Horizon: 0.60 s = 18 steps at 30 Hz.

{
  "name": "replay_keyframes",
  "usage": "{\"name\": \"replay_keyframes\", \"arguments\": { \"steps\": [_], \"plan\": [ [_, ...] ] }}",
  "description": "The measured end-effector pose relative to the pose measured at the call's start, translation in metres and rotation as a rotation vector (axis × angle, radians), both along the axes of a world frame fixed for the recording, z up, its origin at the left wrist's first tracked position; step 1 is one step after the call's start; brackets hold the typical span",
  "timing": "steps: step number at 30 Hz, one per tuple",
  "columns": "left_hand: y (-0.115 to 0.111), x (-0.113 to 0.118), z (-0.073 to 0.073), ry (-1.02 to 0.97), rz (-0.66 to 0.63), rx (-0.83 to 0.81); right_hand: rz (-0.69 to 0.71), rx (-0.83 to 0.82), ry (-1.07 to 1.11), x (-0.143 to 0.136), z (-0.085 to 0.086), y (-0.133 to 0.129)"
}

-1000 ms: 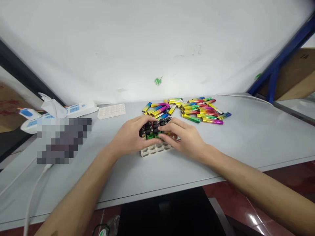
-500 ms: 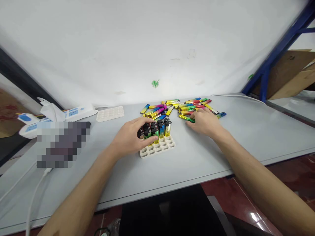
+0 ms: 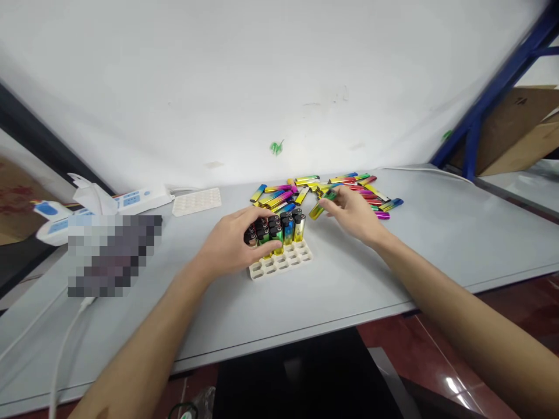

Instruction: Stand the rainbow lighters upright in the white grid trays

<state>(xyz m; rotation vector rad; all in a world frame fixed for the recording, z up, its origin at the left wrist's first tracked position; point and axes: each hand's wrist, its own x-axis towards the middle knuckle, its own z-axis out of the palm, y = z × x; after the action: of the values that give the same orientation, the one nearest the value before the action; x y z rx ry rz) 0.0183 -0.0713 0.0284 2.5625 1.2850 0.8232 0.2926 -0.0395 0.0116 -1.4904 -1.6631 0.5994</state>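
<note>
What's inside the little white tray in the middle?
Lighters stand upright in the tray, with open holes in front. The left grip covers some of its left side, so I can't see everything there.

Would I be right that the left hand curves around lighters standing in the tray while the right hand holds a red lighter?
Not quite: in the head view, the lighter in the right hand is green and gold, not red. The rest is right.

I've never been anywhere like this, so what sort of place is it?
Probably a small workshop: upright lighters in a slotted tray, a loose pile of more lighters, and a cardboard box beside the blue frame.
</note>
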Motion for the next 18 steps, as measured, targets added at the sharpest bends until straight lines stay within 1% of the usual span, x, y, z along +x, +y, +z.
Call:
{"name": "replay_keyframes", "arguments": {
  "steps": [2,4,7,12,18],
  "plan": [
    [-0.0002,0.0000,-0.0002,0.001,0.005,0.002,0.012,-0.041,0.156,-0.0004,-0.0006,0.0007],
    [-0.0003,0.0000,-0.0003,0.003,0.010,0.005,0.025,-0.036,0.235,-0.0006,-0.0019,0.0015],
    [-0.0002,-0.0003,-0.0005,0.004,0.010,0.009,0.048,-0.016,0.269,-0.0013,-0.0033,0.0015],
    [0.0004,-0.0006,-0.0010,0.000,0.008,0.016,0.088,-0.070,0.347,-0.0036,-0.0017,-0.0011],
    [-0.0007,0.0005,0.0002,0.001,0.008,0.013,0.070,-0.162,0.463,-0.0040,0.0002,-0.0023]
  ]
}}
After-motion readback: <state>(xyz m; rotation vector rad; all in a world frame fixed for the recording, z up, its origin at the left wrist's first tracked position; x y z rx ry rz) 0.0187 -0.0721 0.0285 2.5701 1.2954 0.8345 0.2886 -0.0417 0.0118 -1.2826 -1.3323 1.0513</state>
